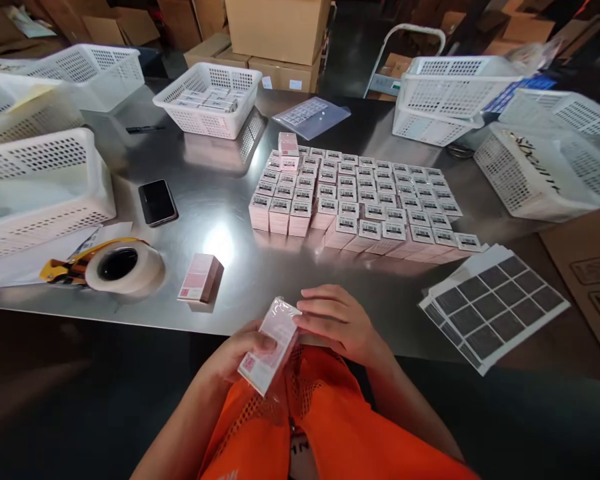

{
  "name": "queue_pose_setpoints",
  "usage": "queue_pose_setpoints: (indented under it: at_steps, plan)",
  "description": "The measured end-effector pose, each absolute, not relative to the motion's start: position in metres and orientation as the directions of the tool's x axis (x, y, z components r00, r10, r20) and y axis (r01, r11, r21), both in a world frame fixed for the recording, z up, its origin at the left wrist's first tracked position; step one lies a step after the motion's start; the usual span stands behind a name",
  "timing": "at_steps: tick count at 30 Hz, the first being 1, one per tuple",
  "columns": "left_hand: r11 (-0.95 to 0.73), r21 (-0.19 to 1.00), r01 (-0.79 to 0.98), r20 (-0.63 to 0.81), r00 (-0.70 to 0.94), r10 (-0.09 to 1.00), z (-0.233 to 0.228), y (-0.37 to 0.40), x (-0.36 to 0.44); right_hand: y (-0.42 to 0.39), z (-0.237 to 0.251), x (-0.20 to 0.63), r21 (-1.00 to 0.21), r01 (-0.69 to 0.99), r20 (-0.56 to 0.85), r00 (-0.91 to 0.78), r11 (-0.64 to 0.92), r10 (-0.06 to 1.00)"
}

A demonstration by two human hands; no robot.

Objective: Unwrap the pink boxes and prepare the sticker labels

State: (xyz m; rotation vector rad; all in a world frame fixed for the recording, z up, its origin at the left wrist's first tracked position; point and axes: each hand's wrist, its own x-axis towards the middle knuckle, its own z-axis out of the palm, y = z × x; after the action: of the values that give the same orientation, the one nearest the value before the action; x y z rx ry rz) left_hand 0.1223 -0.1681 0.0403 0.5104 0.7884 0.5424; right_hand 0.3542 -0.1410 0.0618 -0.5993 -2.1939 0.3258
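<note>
A small pink-and-white box in clear plastic wrap (273,343) is tilted in front of my chest. My left hand (240,353) grips it from the left, thumb pressed across its face. At its upper right corner, the stretched-out fingers of my right hand (337,320) touch the wrap; that thumb is hidden. On the metal table to the left lies a similar box (196,278). Beyond my hands stand rows of the same pink boxes (347,200), barcode labels facing up. One more box (289,147) sits on top of the back left of the rows.
A tape dispenser (125,267) and a phone (158,203) lie to the left. Label sheets (500,300) overhang the table's front edge at right. A white basket (207,100) holds boxes at the back; stacked baskets (443,97) and a plastic sleeve with labels (313,115) are also there.
</note>
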Motion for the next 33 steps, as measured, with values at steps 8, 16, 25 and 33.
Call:
queue_pose_setpoints:
  at_steps: [8, 16, 25, 33]
  plan:
    - [0.804, 0.563, -0.190, -0.567, 0.619, 0.544, 0.034, -0.174, 0.130, -0.143, 0.066, 0.350, -0.344, 0.275, 0.662, -0.607, 0.898, 0.439]
    - [0.655, 0.749, 0.100, -0.556, 0.632, 0.539, 0.055, -0.170, 0.135, -0.149, 0.078, 0.361, -0.739, 0.301, 0.327, -0.622, 0.603, 0.711]
    - [0.326, 0.803, 0.499, -0.581, 0.530, 0.618, 0.068, -0.176, 0.141, -0.151, 0.081, 0.361, -0.760, 0.301, 0.149, -0.783, 0.576, 0.605]
    - [0.177, 0.684, 0.707, -0.559, 0.353, 0.750, 0.074, -0.171, 0.143, -0.156, 0.073, 0.357, -0.865, 0.284, 0.147, -0.644, 0.413, 0.751]
